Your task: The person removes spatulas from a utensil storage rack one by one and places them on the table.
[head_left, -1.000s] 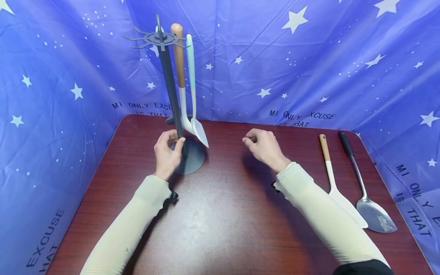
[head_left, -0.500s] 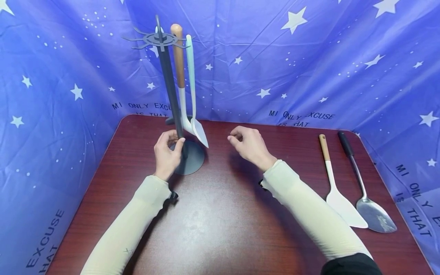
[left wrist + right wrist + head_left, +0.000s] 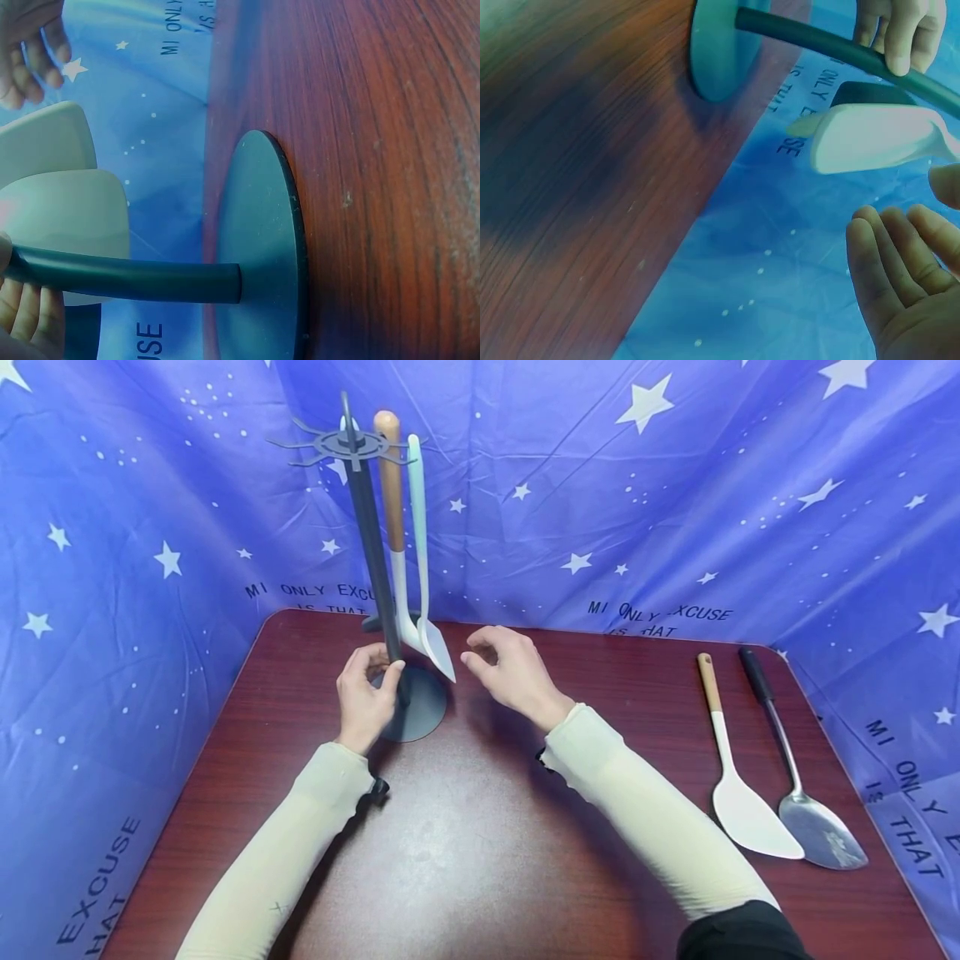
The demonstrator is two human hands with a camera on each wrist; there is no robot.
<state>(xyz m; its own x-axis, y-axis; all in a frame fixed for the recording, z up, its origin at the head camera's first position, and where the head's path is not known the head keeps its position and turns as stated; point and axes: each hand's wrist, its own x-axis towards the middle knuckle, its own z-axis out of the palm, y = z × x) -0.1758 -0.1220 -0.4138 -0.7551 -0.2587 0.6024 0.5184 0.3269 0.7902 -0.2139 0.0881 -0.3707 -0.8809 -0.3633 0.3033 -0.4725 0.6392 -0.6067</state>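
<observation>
A dark utensil stand (image 3: 372,547) with a hooked top ring rises from a round base on the table's left. My left hand (image 3: 365,697) grips its pole low down, thumb in front. From the ring hang a mint-handled spatula (image 3: 418,510) with a white blade and a wooden-handled white utensil (image 3: 393,497), whose lower end is partly covered. Another dark utensil (image 3: 866,93) hangs behind them, mostly hidden. Just right of the mint-handled spatula's blade, my right hand (image 3: 516,675) hovers with fingers loosely bent and holding nothing. The right wrist view shows its fingers (image 3: 885,262) apart from the white blade.
On the table's right side lie a white spatula (image 3: 750,814) with a wooden handle and a metal turner (image 3: 821,831) with a black handle, their blades touching or overlapping. Blue star-printed cloth (image 3: 525,460) surrounds the brown table (image 3: 480,860).
My right hand has moved left across the table to near the hanging spatula's blade, its fingers loosening a little. The left hand and the stand have stayed in place.
</observation>
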